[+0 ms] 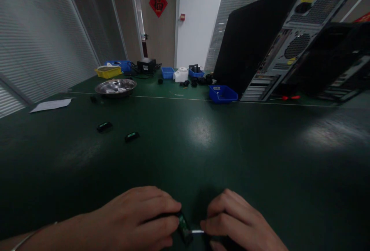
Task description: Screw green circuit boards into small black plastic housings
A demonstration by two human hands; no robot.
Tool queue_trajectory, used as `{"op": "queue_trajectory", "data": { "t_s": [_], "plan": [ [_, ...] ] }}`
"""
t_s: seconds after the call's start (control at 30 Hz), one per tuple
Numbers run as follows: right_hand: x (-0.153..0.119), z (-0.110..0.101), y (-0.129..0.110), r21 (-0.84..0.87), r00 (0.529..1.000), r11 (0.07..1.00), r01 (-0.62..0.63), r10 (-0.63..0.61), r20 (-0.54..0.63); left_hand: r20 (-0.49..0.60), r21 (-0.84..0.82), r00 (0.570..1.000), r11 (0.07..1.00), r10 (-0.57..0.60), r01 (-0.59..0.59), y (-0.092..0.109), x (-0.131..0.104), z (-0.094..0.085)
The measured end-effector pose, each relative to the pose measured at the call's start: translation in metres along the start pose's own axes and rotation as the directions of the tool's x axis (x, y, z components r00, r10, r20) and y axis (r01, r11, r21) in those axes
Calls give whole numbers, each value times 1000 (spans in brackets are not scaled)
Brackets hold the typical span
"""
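Observation:
At the bottom centre, my left hand (141,218) is closed on a small black part with a green circuit board (184,226), its fingers along the part's left side. My right hand (235,220) is closed too, in a pinch. From its fingertips a thin silvery metal piece (197,231) points left and meets the part's right edge; its other end is hidden in the hand. Two similar black parts with green tops lie farther off on the table, one the nearer part (132,136) and one the left part (104,126).
The green table (173,158) carries a metal bowl (115,87), a white paper (51,105) and a yellow tray (108,72) at the left. A blue bin (223,94) stands before a large black computer case (254,31). Red-handled pliers or similar (290,97) lie far right.

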State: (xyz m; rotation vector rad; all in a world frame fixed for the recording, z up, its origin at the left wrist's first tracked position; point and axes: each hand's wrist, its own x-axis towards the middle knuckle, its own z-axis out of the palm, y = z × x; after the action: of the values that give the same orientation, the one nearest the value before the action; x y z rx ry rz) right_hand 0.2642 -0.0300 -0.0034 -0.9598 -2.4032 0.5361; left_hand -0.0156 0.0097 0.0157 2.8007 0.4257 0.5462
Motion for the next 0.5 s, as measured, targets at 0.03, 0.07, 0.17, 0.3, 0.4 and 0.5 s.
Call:
{"op": "queue_trajectory", "data": {
  "t_s": [0.03, 0.07, 0.17, 0.3, 0.4, 0.5],
  "plan": [
    [0, 0, 0, 4, 1000, 1000, -25, 25, -8, 12, -2, 1000, 1000, -8, 8, 1, 1, -1],
    [0, -1, -1, 0, 999, 999, -47, 47, -17, 25, -8, 1000, 1000, -17, 18, 1, 2, -1],
    [0, -1, -2, -40, 998, 998, -56, 55, -41, 32, -16, 999, 1000, -6, 6, 2, 5, -1],
    [-1, -3, -4, -61, 998, 997, -46, 43, -43, -22, -9, 1000, 1000, -2, 1, 3, 7, 1],
    [-3, -3, -3, -75, 995, 993, -96, 92, -49, -51, -3, 999, 1000, 7, -7, 3, 9, 1],
    [-3, -2, -1, -99, 998, 993, -57, 53, -40, -77, 6, 997, 1000, 23, -22, 2, 11, 0]
  ]
}}
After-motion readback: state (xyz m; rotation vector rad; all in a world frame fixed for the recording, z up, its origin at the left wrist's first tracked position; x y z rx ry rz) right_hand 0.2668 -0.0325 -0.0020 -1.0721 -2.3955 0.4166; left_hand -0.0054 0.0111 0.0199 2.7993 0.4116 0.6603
